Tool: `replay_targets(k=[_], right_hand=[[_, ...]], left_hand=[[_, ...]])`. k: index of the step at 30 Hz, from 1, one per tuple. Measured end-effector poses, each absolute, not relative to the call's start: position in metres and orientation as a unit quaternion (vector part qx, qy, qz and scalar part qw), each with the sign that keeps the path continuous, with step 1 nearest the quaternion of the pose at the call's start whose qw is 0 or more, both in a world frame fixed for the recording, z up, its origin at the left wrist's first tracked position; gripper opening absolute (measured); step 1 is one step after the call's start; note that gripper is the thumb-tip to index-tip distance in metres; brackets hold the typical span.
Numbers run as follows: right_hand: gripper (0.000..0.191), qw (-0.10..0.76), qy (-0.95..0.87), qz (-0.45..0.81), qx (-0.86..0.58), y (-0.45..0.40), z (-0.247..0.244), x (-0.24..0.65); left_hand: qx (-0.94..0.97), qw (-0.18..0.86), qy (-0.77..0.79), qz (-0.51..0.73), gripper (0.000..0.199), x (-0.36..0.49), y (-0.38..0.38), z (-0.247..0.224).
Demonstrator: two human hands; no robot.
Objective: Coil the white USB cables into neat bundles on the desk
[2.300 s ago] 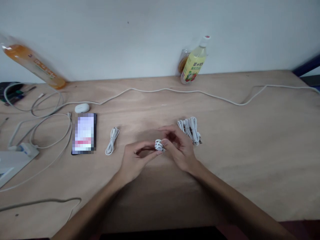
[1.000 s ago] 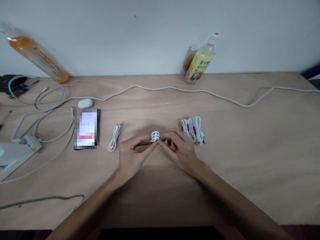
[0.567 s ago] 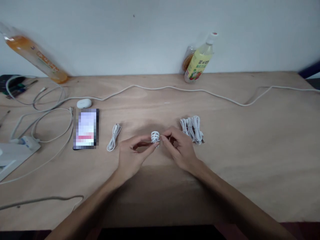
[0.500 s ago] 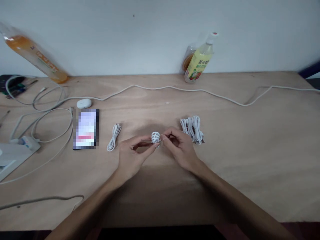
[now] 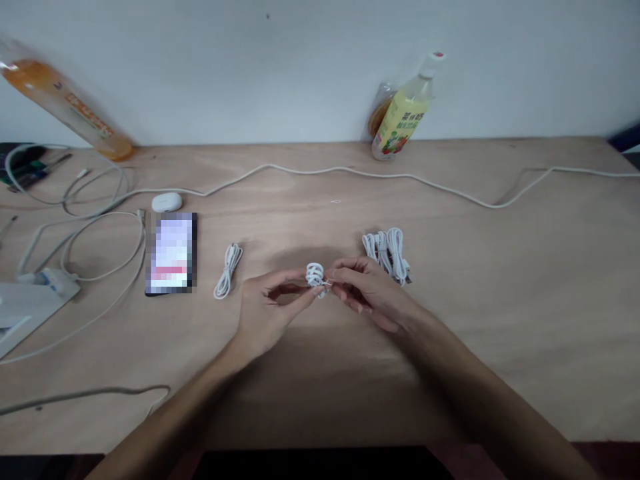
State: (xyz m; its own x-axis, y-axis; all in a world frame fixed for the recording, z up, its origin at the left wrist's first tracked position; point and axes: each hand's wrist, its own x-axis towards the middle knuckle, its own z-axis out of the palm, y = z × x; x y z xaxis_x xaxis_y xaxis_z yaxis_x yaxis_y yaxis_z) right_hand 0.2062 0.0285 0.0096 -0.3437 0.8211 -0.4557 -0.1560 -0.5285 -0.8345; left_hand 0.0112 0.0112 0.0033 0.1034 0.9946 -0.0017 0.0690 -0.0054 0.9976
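Note:
Both hands meet over the middle of the wooden table [image 5: 500, 280]. A small wound-up white cable [image 5: 315, 274] sits between their fingertips. My left hand [image 5: 265, 310] pinches it from the left. From the right, my right hand [image 5: 370, 290] grips the cable's end with thumb and forefinger. A neatly folded white cable [image 5: 227, 269] lies to the left of my hands. A bundle of several coiled white cables [image 5: 387, 250] lies just behind my right hand.
A phone [image 5: 171, 253] and a white earbud case [image 5: 167, 201] lie at the left, with loose cables [image 5: 95, 233] and a power strip [image 5: 47, 280] beyond. A long white cord [image 5: 350, 175] crosses the back. A yellow-labelled bottle [image 5: 403, 113] and an orange bottle [image 5: 65, 110] stand against the wall.
The hands have stayed together on the small cable, turning it slightly. My right hand has rolled over so its back faces up. The view has shifted a little.

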Motion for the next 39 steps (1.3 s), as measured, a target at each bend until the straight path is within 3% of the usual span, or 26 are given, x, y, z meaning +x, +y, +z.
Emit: replay_targets(k=[7,15,23,39], right_hand=[[0.033,0.38,-0.362,0.723,-0.45,0.027,0.008,0.205],[0.026,0.458,-0.509,0.586,-0.434,0.021,-0.001,0.2],[0.023,0.47,-0.532,0.515,-0.481,0.018,-0.011,0.198],[0.027,0.465,-0.323,0.662,-0.491,0.012,0.002,0.186]], left_hand=[[0.513,0.526,0.498,0.461,0.016,0.011,0.013,0.006],[0.479,0.561,0.485,0.471,0.02,0.01,0.019,0.009],[0.441,0.587,0.471,0.488,0.014,0.011,0.018,0.002],[0.505,0.437,0.523,0.529,0.016,0.016,0.008,0.002]])
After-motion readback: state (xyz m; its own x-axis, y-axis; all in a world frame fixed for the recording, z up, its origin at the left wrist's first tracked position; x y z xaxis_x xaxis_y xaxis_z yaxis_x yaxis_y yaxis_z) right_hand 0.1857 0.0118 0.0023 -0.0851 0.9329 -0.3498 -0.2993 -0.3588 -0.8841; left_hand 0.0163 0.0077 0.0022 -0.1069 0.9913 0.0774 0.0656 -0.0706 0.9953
